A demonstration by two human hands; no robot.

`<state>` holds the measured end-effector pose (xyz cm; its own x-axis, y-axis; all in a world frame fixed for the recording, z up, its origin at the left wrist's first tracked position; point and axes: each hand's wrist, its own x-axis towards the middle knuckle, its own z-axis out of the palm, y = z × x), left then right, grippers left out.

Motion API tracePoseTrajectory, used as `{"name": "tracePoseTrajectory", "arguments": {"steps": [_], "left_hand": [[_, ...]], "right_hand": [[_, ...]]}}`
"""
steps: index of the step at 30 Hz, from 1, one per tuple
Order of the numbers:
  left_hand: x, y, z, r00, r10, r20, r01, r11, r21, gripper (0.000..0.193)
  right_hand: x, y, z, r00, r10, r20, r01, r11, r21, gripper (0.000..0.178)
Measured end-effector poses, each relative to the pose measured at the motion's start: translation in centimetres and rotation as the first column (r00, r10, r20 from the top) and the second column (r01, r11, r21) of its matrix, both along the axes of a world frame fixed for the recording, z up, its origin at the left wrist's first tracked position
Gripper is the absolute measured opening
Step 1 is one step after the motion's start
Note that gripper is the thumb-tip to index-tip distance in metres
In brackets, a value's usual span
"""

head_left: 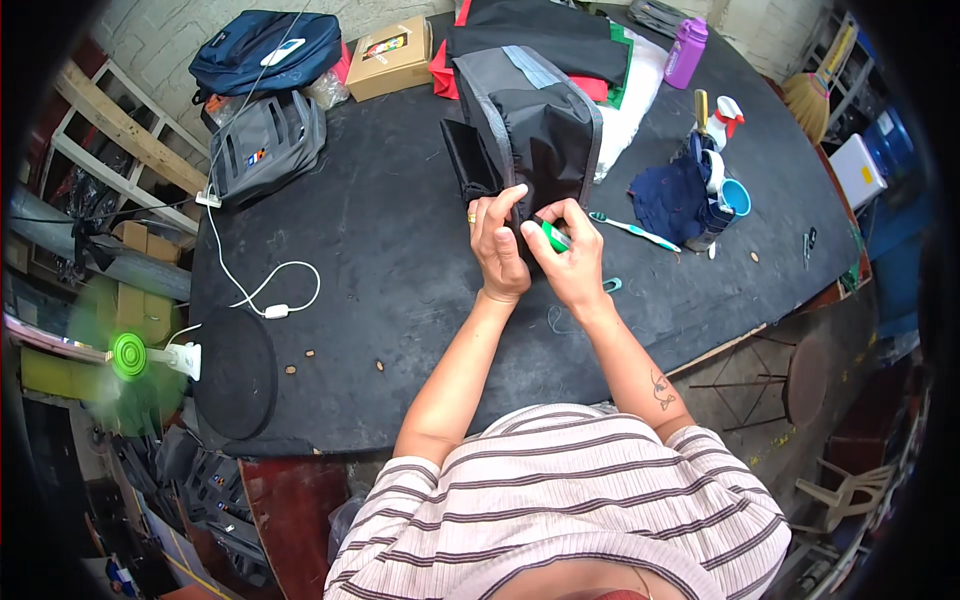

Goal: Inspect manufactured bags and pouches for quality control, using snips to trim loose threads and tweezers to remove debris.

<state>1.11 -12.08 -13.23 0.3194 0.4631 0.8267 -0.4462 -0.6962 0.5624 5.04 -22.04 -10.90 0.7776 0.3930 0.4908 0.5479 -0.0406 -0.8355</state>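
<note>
A black and grey fabric bag [550, 130] lies in front of me on the dark table, its side flap [470, 160] sticking out to the left. My left hand [498, 245], with a ring on one finger, is closed on the near edge of the bag. Close beside it, my right hand [572, 255] grips a small green lighter-like object [553, 237] against that same edge. The tip of the green object is hidden by the hands and fabric. Near my right wrist lie small teal-handled thread snips [612, 285] and a loose thread.
To the right are a toothbrush [640, 232], a navy cloth [668, 200], a teal cup [735, 197], a spray bottle [724, 118] and a purple bottle [686, 55]. Grey and blue backpacks [268, 145], a box [390, 62] and a white cable [275, 311] occupy the left. A green fan [130, 355] spins at the table's left edge.
</note>
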Motion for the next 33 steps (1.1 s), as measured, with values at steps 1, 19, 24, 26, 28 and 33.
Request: {"name": "tracePoseTrajectory", "arguments": {"steps": [1,19,24,26,28,33], "left_hand": [[0.1,0.0,-0.1,1.0,-0.002,0.0,0.002,1.0,0.0,0.05],[0.6,0.1,2.3,0.987,0.035,-0.154,-0.032,0.999,0.017,0.051],[1.4,-1.6,2.8,0.968,-0.023,-0.25,-0.008,0.992,-0.124,0.062],[1.5,-2.1,2.7,0.966,-0.027,-0.256,-0.004,0.993,-0.12,0.061],[1.4,-2.5,2.5,0.965,-0.027,-0.26,-0.004,0.993,-0.117,0.06],[1.5,-2.7,2.0,0.965,-0.048,-0.257,0.025,0.996,-0.09,0.059]], "right_hand": [[0.0,0.0,0.0,1.0,-0.002,0.016,0.002,1.0,-0.014,0.024],[2.3,-2.9,-3.7,0.984,-0.094,-0.151,0.133,0.952,0.275,0.021],[2.3,-2.3,-3.9,0.976,-0.083,-0.203,0.147,0.933,0.327,0.022],[2.2,-1.6,-4.4,0.964,-0.077,-0.255,0.16,0.933,0.321,0.024],[2.5,-1.0,-5.4,0.951,-0.172,-0.259,0.237,0.939,0.248,0.025],[4.1,-0.2,-5.8,0.932,-0.179,-0.315,0.299,0.87,0.392,0.026]]}}
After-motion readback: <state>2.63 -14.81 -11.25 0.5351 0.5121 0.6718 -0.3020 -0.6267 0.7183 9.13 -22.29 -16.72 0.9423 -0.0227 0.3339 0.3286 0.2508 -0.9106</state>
